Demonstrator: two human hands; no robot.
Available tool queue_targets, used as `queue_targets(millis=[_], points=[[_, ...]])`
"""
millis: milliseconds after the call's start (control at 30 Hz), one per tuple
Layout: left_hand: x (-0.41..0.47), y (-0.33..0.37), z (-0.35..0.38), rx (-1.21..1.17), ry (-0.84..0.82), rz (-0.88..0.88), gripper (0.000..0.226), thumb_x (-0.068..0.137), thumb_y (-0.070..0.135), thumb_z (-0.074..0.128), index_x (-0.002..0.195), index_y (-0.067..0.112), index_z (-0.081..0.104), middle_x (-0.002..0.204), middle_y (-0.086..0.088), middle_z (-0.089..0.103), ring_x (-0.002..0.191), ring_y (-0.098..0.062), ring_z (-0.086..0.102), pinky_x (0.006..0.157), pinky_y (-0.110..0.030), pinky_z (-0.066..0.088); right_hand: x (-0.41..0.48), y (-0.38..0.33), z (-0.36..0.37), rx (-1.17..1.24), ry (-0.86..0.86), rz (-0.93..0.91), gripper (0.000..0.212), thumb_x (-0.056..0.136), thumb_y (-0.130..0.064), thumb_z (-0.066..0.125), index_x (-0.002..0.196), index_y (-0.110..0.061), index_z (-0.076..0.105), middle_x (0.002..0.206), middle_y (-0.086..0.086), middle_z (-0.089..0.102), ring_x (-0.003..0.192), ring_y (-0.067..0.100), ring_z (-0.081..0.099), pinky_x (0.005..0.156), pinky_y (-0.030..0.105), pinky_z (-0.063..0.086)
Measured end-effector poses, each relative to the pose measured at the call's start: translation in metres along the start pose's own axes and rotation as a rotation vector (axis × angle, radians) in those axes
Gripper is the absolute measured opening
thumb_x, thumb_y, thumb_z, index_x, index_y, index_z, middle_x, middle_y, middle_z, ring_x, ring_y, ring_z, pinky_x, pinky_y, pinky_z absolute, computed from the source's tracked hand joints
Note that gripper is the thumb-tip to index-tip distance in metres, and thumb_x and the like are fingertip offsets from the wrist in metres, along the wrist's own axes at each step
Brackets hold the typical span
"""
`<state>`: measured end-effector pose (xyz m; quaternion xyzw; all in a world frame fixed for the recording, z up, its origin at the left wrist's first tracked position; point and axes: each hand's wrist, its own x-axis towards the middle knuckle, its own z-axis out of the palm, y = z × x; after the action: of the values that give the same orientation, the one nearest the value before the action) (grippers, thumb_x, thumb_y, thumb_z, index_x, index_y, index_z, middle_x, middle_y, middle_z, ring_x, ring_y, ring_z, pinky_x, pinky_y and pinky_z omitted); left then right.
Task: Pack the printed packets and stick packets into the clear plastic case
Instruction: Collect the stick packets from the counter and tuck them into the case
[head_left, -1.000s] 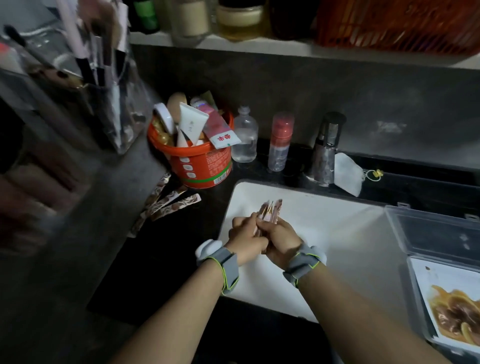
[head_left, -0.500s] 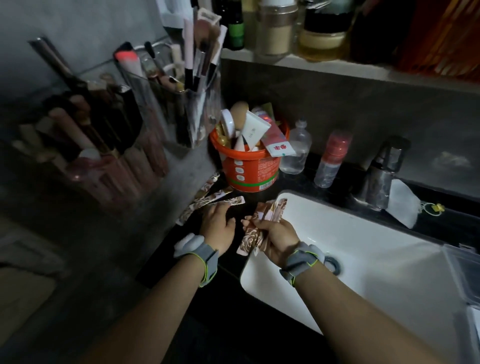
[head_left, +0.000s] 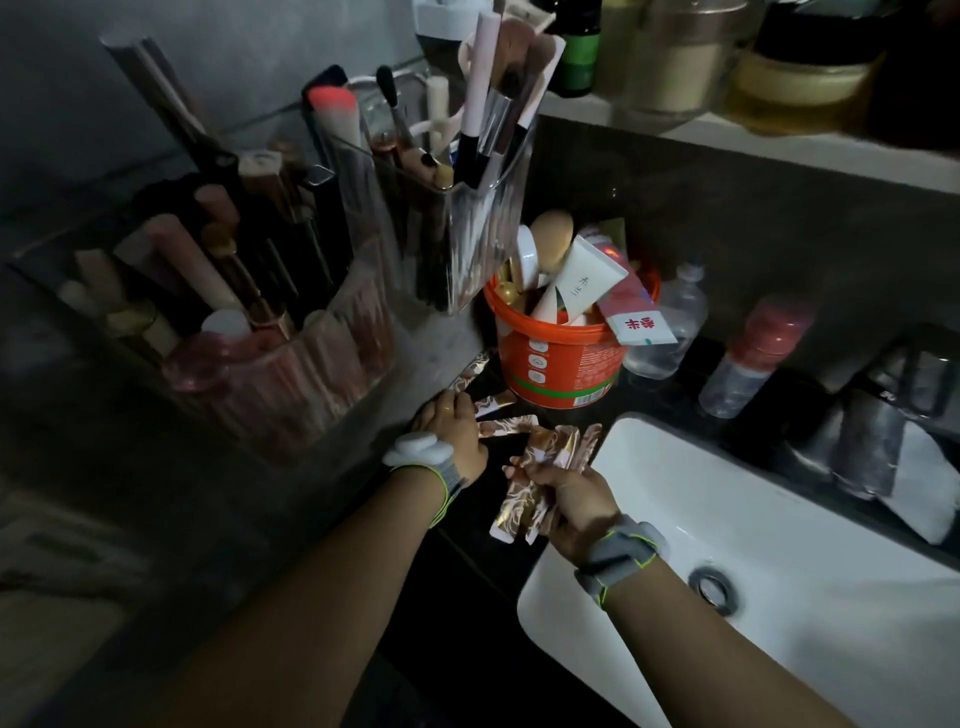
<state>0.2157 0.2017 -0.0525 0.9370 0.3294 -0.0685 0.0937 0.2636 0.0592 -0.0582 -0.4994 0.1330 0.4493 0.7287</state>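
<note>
Bundle of stick packets gripped in right hand; left hand touches loose packets on the counter.

Blurred fixture, perhaps tap, jars cropped

Two large red Chinese characters, seen upside down, stand on the white end of the red tube in the orange bucket; a short column of small dark characters runs down the white tube beside it. The bucket's label carries white square icons and a barcode above a green band. Its fine print and that on the stick packets are too blurred to read.
</note>
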Motion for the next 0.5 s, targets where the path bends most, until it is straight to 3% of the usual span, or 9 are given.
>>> queue_targets(millis=[67,200,400,500], points=[[0.004,0.002,0.000,-0.002,0.023,-0.015,0.076,0.079,0.033,0.058,0.143,0.006,0.027,0.146,-0.013,0.033,0.131,-0.035,0.034,0.111,-0.040,0.032,0.000,0.001,-0.002,-0.010,0.010,-0.014,0.034,0.080,0.012,0.052,0.114,0.010,0.058,0.079,0.017,0.072,0.065,0.024,0.071,0.070,0.036,0.057],[0.014,0.005,-0.001,0.075,-0.004,-0.030,0.078,0.081,0.040,0.056,0.143,0.006,0.024,0.140,-0.015,0.033,0.128,-0.035,0.031,0.108,-0.042,0.034,0.000,-0.003,-0.003,-0.007,0.001,-0.026,0.033,0.080,0.013,0.052,0.113,0.010,0.058,0.086,0.020,0.070,0.071,0.027,0.070,0.073,0.038,0.056],[0.014,0.013,0.004,0.098,0.022,-0.060,0.038,0.094,0.021,0.041,0.129,0.006,0.040,0.133,-0.016,0.037,0.125,-0.033,0.037,0.103,-0.041,0.035,0.000,-0.005,-0.005,-0.003,-0.008,-0.020,0.033,0.082,0.012,0.050,0.114,0.008,0.058,0.095,0.022,0.067,0.081,0.031,0.067,0.076,0.039,0.054],[0.009,0.011,0.008,0.129,0.066,-0.040,0.030,0.096,0.017,0.033,0.122,0.006,0.042,0.128,-0.017,0.042,0.121,-0.033,0.041,0.104,-0.038,0.033,0.001,-0.002,-0.005,0.007,-0.019,-0.027,0.032,0.083,0.012,0.050,0.113,0.005,0.058,0.097,0.024,0.067,0.080,0.031,0.067,0.085,0.045,0.052]])
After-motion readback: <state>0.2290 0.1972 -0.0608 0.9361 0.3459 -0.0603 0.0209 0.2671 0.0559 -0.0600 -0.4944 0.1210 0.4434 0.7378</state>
